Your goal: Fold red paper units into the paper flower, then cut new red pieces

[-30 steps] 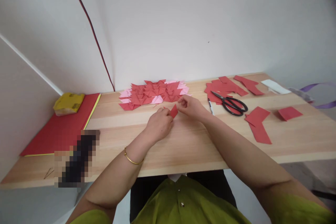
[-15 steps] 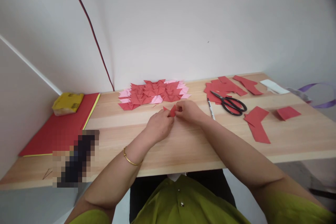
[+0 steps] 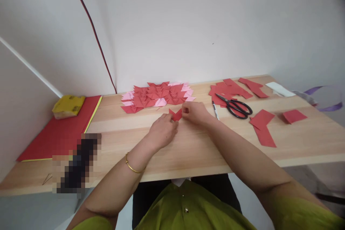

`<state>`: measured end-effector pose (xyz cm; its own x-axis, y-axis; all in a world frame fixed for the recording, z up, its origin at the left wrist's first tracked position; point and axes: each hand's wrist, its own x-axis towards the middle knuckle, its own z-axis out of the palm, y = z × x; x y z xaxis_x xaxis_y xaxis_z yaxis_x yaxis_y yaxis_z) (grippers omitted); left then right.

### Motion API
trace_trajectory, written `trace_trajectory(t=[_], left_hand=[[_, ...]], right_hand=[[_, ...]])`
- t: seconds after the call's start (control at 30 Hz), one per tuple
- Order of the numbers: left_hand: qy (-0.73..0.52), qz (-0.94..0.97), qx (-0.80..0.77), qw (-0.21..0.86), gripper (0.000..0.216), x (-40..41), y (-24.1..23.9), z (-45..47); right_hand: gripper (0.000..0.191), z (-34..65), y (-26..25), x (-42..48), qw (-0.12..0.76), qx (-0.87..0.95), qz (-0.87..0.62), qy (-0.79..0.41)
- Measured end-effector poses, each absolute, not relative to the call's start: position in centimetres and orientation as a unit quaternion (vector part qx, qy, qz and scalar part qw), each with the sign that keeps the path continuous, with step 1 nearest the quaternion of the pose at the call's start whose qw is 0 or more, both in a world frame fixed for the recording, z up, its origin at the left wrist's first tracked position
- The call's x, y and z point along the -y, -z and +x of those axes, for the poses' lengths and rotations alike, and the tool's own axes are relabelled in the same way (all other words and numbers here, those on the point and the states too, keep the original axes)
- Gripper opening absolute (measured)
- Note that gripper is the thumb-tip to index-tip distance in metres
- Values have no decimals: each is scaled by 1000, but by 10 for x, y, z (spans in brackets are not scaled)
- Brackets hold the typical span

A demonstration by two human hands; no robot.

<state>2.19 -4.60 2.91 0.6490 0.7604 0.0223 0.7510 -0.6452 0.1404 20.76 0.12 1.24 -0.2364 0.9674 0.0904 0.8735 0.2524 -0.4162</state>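
- At the far left, a yellow packet (image 3: 68,106) sat on a large red sheet (image 3: 54,136) on the table (image 3: 118,124).
- Next, folded red and pink shapes (image 3: 155,91) lay massed near the wall (image 3: 175,25).
- The left hand (image 3: 163,131) was closed on a small folded paper (image 3: 176,115), red, between both hands and nearer the person than those shapes.
- The right hand (image 3: 196,113) had curled fingers at its right tip; I couldn't tell whether they pinched it.
- Then came a pen (image 3: 215,110), and scissors (image 3: 238,108) partly over red scraps (image 3: 229,87).
- Farther right lay a white sheet (image 3: 280,89).
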Motion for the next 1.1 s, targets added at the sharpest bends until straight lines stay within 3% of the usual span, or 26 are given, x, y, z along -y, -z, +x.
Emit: trace_trajectory(t=[0.1, 0.3, 0.47, 0.63, 0.8, 1.0, 1.1], left_hand=[[-25, 906, -419, 55, 24, 49, -33, 22], [0, 901, -431, 49, 21, 51, -37, 22], [3, 905, -425, 33, 22, 51, -38, 22], [1, 905, -425, 24, 23, 50, -38, 22], [8, 907, -419, 28, 22, 50, -41, 21], [10, 912, -409, 17, 27, 51, -43, 18], [8, 914, -406, 14, 29, 50, -41, 17]], right_hand=[[8, 215, -16, -5, 172, 747, -630, -125], [10, 203, -14, 5, 185, 805, -533, -184], [10, 211, -14, -1, 174, 765, -606, -134], [12, 205, -11, 2, 180, 803, -537, -186], [9, 208, -14, 0, 168, 761, -609, -146], [11, 203, -16, 5, 166, 808, -538, -171], [10, 204, -16, 3, 152, 776, -596, -139]])
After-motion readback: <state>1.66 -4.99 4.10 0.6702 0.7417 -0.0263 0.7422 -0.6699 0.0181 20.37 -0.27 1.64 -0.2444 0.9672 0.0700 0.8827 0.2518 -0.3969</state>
